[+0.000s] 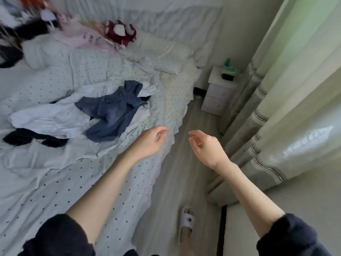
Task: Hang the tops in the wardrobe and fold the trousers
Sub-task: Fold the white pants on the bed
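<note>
Bedroom, dotted white bed (55, 182) as landmark. On bed, mid-mattress: crumpled denim trousers (110, 111) over white top (49, 117); dark garment (27, 138) beside these. Above bed's near edge: left hand (149, 143), loosely curled, empty. Beyond that edge, over floor: right hand (206, 145), likewise empty.

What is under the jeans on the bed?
The jeans lie on a crumpled white garment. A dark scrap shows at their right edge; whatever else lies beneath is covered.
</note>
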`<state>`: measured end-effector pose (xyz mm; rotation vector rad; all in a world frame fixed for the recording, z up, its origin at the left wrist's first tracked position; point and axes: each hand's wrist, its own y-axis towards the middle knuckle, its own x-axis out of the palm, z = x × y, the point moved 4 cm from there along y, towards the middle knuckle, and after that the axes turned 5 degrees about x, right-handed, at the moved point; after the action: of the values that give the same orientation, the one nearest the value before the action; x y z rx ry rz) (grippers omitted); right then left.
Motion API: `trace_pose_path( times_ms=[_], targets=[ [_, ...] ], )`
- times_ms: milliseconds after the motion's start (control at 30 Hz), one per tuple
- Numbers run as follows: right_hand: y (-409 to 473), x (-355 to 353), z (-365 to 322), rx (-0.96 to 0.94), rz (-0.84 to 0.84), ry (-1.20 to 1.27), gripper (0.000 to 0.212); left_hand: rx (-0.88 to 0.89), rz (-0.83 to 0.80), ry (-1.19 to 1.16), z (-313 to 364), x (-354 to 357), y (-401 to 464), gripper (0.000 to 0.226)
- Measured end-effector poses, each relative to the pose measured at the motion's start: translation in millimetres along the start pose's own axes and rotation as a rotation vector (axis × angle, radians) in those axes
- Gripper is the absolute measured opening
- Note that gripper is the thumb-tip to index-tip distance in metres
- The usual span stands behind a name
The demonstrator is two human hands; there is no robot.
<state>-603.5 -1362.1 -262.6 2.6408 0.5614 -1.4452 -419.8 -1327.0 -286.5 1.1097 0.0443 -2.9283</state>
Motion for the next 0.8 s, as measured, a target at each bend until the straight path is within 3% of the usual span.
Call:
trace_pose_path(
  times_ms=[200,367,800],
  targets=[
    [142.4,-34.3,14.3,-0.102,-0.108,-0.011,0.033,-0.135,0.107,-0.008,-9.5,-4.6,105.2,0.033],
    [245.9,-35.7,-12.3,-0.259,-0.243,-0.054,0.034,-0.252,0.233,-0.043,-24.2,-35.8,158.4,0.033],
    [442.4,88.6,-126.0,-0.585,-0.546,-0.138,0.036,-0.606,0.485,-0.058,-177.4,-130.5,233.8,0.034]
  ],
)
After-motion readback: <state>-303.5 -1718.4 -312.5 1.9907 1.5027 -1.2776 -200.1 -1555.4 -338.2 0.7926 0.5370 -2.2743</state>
